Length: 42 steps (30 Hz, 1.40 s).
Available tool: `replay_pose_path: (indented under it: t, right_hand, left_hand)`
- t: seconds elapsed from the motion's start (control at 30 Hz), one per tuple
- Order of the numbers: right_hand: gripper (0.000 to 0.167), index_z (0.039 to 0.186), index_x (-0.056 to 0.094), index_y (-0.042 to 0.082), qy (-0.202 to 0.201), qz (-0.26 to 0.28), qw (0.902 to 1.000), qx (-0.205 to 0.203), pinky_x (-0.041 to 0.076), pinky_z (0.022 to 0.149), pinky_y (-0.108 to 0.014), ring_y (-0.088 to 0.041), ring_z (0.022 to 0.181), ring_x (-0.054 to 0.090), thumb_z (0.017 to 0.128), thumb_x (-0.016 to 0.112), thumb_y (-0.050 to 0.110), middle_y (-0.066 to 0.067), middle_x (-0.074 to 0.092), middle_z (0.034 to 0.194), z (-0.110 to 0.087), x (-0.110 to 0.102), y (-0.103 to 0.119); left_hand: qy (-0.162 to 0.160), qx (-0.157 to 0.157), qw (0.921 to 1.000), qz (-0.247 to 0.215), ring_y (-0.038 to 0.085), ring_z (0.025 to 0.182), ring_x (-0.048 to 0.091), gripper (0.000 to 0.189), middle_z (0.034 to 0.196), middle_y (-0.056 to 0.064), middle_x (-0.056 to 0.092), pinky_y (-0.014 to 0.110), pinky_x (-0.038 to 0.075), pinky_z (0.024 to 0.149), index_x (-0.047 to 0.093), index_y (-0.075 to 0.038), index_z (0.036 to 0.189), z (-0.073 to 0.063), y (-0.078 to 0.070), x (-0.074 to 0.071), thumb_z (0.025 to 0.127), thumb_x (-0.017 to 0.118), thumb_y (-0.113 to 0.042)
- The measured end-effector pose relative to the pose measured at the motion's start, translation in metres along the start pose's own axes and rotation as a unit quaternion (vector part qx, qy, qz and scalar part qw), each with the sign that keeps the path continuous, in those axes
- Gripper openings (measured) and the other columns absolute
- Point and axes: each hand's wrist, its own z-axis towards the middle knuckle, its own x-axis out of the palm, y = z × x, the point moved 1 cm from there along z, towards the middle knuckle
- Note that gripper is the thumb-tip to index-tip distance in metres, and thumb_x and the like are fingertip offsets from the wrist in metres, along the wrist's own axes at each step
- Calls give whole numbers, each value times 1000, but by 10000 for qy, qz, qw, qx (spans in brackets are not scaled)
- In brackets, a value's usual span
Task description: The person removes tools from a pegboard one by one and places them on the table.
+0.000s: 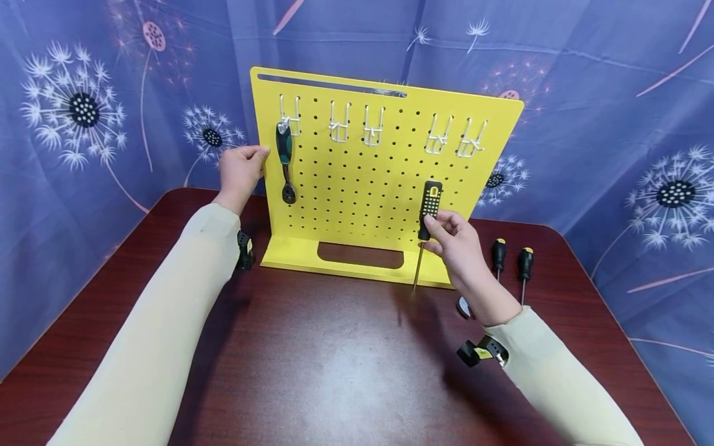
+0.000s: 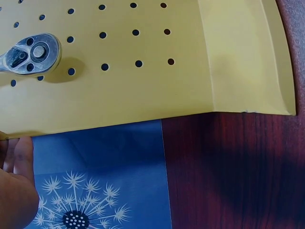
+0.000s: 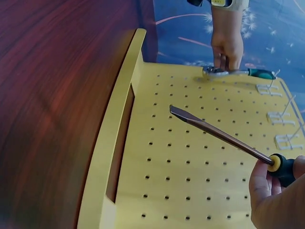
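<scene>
A yellow pegboard (image 1: pixel 346 179) stands upright on the table, with several white wire hooks along its upper part. My left hand (image 1: pixel 241 173) pinches the board's left edge between thumb and fingers. A ratchet wrench (image 1: pixel 285 155) with a green and black handle hangs from the leftmost hook; its round head (image 2: pixel 39 53) shows in the left wrist view. In front of the board's right half, my right hand (image 1: pixel 454 238) grips a flat-blade screwdriver (image 1: pixel 430 204) by its black handle, blade downward. The flat metal tip (image 3: pixel 178 112) is apart from the board in the right wrist view.
Two more black-handled screwdrivers (image 1: pixel 525 263) lie on the dark red table (image 1: pixel 329 353) right of the board. A small round object (image 1: pixel 463 307), partly hidden by the right wrist, lies nearby. Behind hangs a blue dandelion-print cloth (image 1: pixel 357 37).
</scene>
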Motion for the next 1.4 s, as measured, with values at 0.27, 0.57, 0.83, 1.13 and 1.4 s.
replay_pose_path:
  t: [0.27,0.57,0.83,1.13,1.4]
  right_hand:
    - [6,107,53,14,-106,-61,9999,98,58,76,-17,1,82,58,106,55,19,12,53,88,-3,-26,-5]
    - [5,98,63,20,-316,372,9986,216,57,69,-16,0,77,63,102,62,22,12,62,88,-4,-68,-15]
    - [11,89,69,25,-616,487,9962,382,57,63,-15,-1,70,65,100,66,24,13,71,80,-3,-107,-21]
    - [22,80,77,20,-756,1453,9840,698,57,59,-20,-5,63,68,99,67,21,5,74,74,2,-150,-25]
    - [22,81,79,19,-852,1690,9784,831,58,64,-21,-4,72,69,99,67,19,6,74,78,4,-181,-38]
  left_hand:
    - [-10,51,10000,24,2,72,52,33,85,-4,61,21,56,84,74,-2,122,0,1,-1,103,62,-27]
    - [24,7,10000,6,5,76,54,34,91,-2,63,20,55,83,75,-3,122,0,-1,1,103,62,-28]
    - [26,-48,10000,42,0,77,55,35,112,10,69,32,59,99,73,-4,126,-1,-1,1,104,60,-28]
    - [34,-57,10000,74,0,76,55,34,99,3,66,31,59,98,74,-3,123,0,0,0,104,62,-29]
    - [34,-60,10000,48,0,75,55,34,98,1,65,27,59,92,74,-3,122,0,0,-1,104,62,-28]
